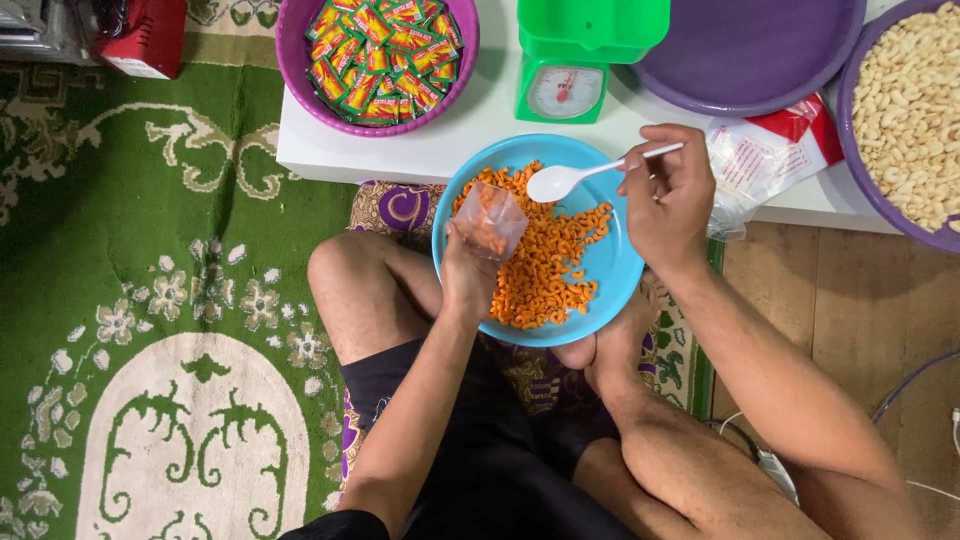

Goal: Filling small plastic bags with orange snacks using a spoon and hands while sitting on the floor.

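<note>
Left hand (468, 272): fingers (452, 238) are clenching around a small clear bag (490, 222), partly filled with orange snacks, and are holding it upright and open over the left part of the blue plate (615, 262).

Right hand (668, 195): fingers (640, 165) are pinching the handle of a white spoon (565, 180). The spoon's bowl is pointing left, looking empty, and is hovering above the plate just beside the bag's mouth.

Blue plate: is resting on the person's lap, its far rim lying at the tabletop (480, 125) edge. Orange curled snacks (545, 275) are lying heaped across its middle and lower part.

Tabletop, white, is carrying the following:
- purple bowl (295, 60) at the left, holding many small red, green and yellow sachets (380, 55);
- green scale (565, 60) with a round dial, standing just beyond the plate;
- purple tray (750, 50), lying to the right of the scale;
- clear packaging with red print (770, 150), lying just beside the right hand and hanging over the tabletop edge;
- purple basin (848, 110) at the far right, holding pale nuts (910, 110).

Floor: a green carpet (150, 300) with cream patterns is lying at the left, with a red device (145, 40) sitting at its far edge. The person is sitting cross-legged on a purple patterned mat (395, 208). White cables (930, 385) are running over wooden floor at the right.
</note>
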